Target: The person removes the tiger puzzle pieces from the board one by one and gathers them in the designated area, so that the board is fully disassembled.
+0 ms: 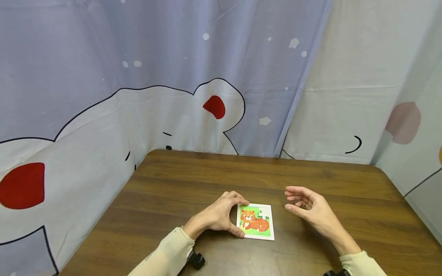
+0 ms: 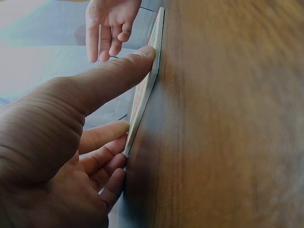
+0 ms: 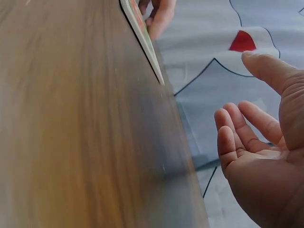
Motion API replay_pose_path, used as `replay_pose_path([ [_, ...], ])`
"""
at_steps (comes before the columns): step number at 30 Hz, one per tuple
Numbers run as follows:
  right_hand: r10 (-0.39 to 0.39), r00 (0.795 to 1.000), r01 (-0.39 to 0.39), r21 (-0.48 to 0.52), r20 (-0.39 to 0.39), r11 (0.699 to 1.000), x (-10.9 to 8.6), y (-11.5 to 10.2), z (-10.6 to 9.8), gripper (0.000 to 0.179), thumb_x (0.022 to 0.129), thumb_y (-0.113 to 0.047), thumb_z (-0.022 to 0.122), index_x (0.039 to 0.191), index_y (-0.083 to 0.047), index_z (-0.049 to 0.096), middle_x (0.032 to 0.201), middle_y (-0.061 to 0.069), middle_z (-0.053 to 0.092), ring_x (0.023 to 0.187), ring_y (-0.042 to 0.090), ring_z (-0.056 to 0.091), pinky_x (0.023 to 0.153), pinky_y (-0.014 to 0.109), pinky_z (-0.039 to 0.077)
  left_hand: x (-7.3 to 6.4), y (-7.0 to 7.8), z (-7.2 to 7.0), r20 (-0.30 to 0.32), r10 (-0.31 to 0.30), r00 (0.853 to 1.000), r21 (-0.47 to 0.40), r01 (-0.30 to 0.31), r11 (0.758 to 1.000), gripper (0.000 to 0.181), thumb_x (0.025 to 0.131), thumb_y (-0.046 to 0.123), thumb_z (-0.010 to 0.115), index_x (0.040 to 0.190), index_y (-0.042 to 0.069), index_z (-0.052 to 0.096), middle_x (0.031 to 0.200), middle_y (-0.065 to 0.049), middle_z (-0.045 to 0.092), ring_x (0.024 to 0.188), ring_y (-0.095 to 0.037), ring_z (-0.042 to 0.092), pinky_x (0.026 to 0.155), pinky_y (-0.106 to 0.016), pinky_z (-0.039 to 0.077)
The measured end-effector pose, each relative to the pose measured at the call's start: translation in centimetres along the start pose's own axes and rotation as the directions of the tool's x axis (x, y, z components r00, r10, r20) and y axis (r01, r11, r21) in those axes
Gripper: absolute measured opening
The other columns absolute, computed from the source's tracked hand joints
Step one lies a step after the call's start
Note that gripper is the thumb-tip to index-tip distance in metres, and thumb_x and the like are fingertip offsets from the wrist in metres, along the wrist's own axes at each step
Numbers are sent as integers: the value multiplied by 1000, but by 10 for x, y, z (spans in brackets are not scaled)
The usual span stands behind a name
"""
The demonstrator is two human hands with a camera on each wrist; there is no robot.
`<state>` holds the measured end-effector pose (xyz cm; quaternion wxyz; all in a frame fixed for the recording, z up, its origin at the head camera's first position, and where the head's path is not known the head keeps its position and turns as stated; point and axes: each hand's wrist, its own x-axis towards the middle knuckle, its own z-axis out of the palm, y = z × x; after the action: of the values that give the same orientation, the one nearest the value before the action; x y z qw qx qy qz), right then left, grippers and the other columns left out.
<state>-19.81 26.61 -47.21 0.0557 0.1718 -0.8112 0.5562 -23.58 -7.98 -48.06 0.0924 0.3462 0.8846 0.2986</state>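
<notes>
A small square jigsaw puzzle (image 1: 255, 222) with a white frame lies on the table, showing an orange tiger on green. Toward its upper right, a bare white patch interrupts the picture. My left hand (image 1: 221, 214) holds the puzzle at its left side, thumb on the near corner and fingers at the far corner. In the left wrist view, the thumb (image 2: 137, 61) presses over the edge of the board. To the right of the puzzle, my right hand (image 1: 310, 209) hovers above the table, fingers loosely bent and palm turned inward, touching nothing.
The brown wooden table (image 1: 172, 180) extends around the puzzle on all sides. Behind it and along both sides hangs a printed curtain (image 1: 165, 111) in white and grey-blue. A black wrist strap (image 1: 196, 260) shows at my left sleeve.
</notes>
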Motion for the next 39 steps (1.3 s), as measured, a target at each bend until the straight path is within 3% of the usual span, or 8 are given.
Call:
replay_pose_path([
  [13, -1, 998, -1, 23, 64, 1000, 6, -3, 34, 50, 97, -10, 87, 141, 5, 68, 126, 23, 74, 112, 26, 72, 89, 23, 57, -1, 1, -1, -2, 5, 1000, 2, -5, 1000, 95, 68, 39, 110, 150, 16, 68, 146, 4, 61, 137, -16, 49, 121, -38, 44],
  [24, 23, 989, -24, 9, 147, 1000, 1, 4, 46, 48, 94, -12, 91, 136, 1, 72, 120, 18, 74, 105, 26, 68, 80, 25, 59, -1, 0, -1, -2, 15, 1000, 15, -15, 1000, 96, 69, 40, 109, 151, 16, 67, 148, 2, 60, 138, -17, 49, 122, -39, 43],
  [30, -13, 982, 25, -65, 186, 998, 0, 9, 50, 44, 90, -16, 95, 129, -6, 77, 113, 12, 70, 94, 21, 62, 72, 23, 52, -1, 0, -1, 5, 23, 1000, 32, -23, 999, 95, 70, 41, 109, 151, 16, 67, 148, 2, 60, 138, -17, 49, 121, -39, 43],
  [39, -47, 980, 88, -212, 194, 973, -1, 9, 52, 41, 84, -18, 100, 120, -16, 80, 104, 1, 65, 90, 14, 58, 74, 24, 49, -2, 3, -2, -9, 25, 1000, 31, -25, 999, 88, 78, 42, 104, 153, 18, 66, 145, -1, 61, 132, -18, 50, 116, -37, 46],
])
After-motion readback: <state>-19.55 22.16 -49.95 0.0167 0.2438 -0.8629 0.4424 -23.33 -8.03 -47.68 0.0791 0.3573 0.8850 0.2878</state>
